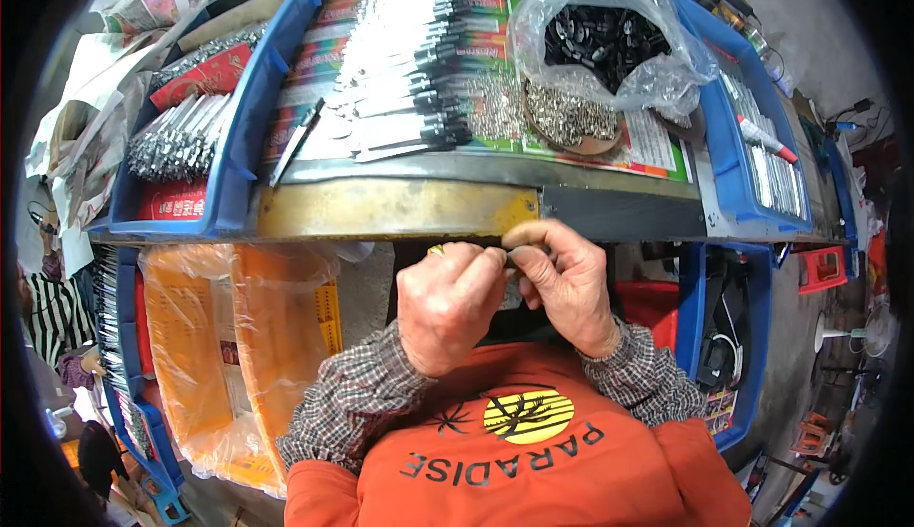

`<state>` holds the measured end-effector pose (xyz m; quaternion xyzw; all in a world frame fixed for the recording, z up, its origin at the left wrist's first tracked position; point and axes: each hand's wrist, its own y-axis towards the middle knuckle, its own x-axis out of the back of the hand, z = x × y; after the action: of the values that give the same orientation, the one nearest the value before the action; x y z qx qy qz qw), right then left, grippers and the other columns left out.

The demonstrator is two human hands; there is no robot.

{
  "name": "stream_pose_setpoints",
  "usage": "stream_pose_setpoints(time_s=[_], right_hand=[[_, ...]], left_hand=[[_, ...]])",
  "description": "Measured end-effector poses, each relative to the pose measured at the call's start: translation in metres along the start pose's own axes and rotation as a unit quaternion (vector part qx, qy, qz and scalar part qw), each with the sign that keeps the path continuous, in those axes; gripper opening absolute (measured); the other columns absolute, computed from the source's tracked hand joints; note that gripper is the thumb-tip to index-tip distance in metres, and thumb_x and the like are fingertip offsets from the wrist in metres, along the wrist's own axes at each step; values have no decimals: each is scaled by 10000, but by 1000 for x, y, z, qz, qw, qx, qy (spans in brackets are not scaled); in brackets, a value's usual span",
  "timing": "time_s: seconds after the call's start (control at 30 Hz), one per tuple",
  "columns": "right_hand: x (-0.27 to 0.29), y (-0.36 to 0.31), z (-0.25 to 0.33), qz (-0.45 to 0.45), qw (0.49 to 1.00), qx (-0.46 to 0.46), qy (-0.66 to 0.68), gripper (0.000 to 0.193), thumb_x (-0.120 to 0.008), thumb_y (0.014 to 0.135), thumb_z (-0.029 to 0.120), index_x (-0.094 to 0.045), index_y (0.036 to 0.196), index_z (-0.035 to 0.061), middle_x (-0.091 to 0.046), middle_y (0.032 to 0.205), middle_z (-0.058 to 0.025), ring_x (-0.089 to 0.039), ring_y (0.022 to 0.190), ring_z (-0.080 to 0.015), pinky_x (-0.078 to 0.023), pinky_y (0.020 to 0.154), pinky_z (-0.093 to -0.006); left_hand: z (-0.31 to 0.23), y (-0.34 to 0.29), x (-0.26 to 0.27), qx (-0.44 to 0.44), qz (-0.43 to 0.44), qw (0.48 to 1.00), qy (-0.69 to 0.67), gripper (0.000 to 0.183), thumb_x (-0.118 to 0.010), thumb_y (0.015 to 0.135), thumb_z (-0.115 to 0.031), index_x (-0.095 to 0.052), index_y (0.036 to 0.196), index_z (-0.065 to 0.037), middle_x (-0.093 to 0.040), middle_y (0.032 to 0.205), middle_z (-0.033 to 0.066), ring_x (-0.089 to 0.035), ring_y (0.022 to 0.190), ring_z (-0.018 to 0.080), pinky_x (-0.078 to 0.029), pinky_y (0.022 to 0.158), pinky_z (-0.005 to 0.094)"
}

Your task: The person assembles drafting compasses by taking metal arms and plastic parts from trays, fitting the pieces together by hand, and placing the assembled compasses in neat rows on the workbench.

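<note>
A small dark piece [511, 255] sits between left hand [451, 300] and right hand [568, 284] — both pinching it.

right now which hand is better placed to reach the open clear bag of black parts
Probably the right hand: it is nearer the clear bag of black parts, which lies ahead and slightly to its right. The left hand sits farther left. Their fingertips nearly meet at the table edge.

Metal-edged workbench [400, 209], grey floor [790, 346], clutter [814, 435] at right
</note>
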<state>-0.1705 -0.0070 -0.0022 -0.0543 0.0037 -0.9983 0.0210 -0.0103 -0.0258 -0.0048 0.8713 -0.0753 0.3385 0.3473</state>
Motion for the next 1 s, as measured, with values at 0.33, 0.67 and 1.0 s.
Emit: stream_pose_setpoints(time_s=[0.33,0.67,1.0], right_hand=[[5,2,-6,24,997,46,56,185,-582,945,193,-622,916,15,-587,656,11,-536,550,-28,-437,476,-185],[4,2,-4,12,998,30,62,130,-621,915,132,-618,901,2,-592,705,4,-544,557,-24,-443,473,-176],[-2,2,-5,-29,998,29,47,98,-626,896,87,-608,887,-9,-597,712,0,-541,566,-19,-441,471,-174]], left_hand=[[2,4,7,4,37,995,-88,206,-722,671,19,-626,848,-24,-604,709,83,-583,559,217,-453,500,305],[3,-1,-3,-33,-20,998,-51,210,-708,667,-7,-608,850,-33,-570,703,75,-578,594,241,-462,513,341],[0,1,0,-8,6,999,-33,244,-727,657,9,-626,876,-27,-625,766,100,-627,653,266,-493,561,344]])
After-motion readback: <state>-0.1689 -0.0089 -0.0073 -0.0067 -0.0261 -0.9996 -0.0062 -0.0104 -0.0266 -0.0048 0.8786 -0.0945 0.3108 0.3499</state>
